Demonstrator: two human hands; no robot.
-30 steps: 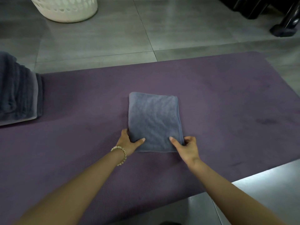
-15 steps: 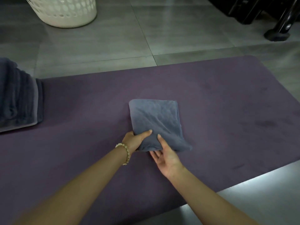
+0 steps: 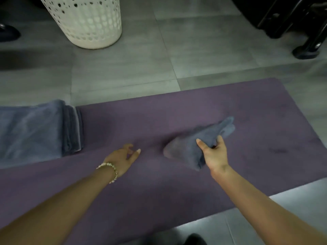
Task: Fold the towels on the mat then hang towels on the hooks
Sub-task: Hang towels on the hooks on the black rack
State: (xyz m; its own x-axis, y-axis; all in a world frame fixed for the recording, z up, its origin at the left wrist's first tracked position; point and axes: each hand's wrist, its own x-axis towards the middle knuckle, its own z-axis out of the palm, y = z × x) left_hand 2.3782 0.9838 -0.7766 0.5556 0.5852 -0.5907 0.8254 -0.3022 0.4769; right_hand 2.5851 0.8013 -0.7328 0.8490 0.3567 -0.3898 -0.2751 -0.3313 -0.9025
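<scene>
My right hand (image 3: pixel 215 153) grips a small folded grey-blue towel (image 3: pixel 191 144) and holds it just above the purple mat (image 3: pixel 177 188), its ends drooping on both sides of the palm. To its left my left hand (image 3: pixel 122 160), with a bead bracelet on the wrist, hovers over the mat with relaxed fingers and holds nothing. A stack of folded grey-blue towels (image 3: pixel 35 131) lies on the mat's left end.
A white perforated laundry basket (image 3: pixel 85 20) stands on the grey tiled floor beyond the mat. Black furniture legs (image 3: pixel 307 41) are at the top right. A dark shoe (image 3: pixel 8 32) shows at the far left edge.
My right hand has taken the folded towel off the mat and lifted it to the right. My left hand let go of it and drew back. The view tilted up.
</scene>
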